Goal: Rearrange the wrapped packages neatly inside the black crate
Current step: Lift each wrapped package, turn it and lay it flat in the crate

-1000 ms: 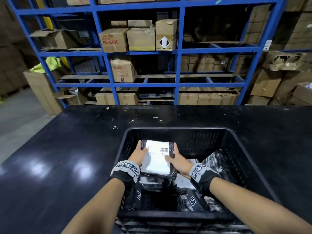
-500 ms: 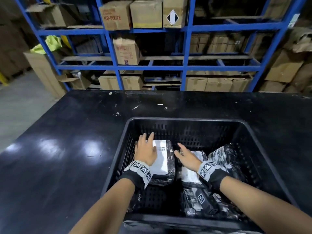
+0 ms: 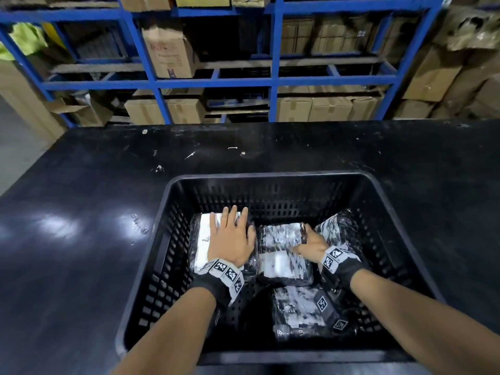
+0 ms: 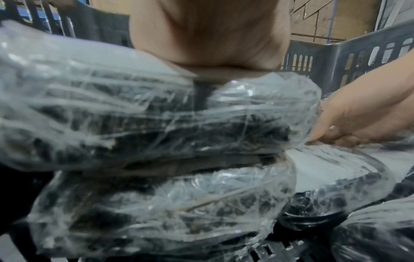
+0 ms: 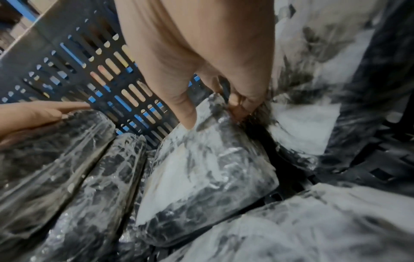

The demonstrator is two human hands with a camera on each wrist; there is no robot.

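Observation:
Several plastic-wrapped packages with white labels lie in the black crate (image 3: 270, 176). My left hand (image 3: 231, 231) lies flat, fingers straight, pressing on the left package (image 3: 201, 239), which sits on another package (image 4: 156, 203) below it. My right hand (image 3: 308, 239) grips the far right edge of the middle package (image 3: 281, 247); in the right wrist view its thumb (image 5: 181, 109) rests on top and the fingers (image 5: 241, 104) curl down beside that package (image 5: 201, 177). A further package (image 3: 338, 226) leans against the crate's right side, and one more (image 3: 295, 307) lies at the front.
The crate stands on a black table (image 3: 81, 239) scattered with small white scraps. Behind the table rises blue shelving (image 3: 273, 82) stacked with cardboard boxes. The crate's front left floor (image 3: 173, 301) shows bare mesh.
The labelled package both hands held up now lies on the left stack. My left hand moved onto its top; my right hand let go and took the middle package's edge.

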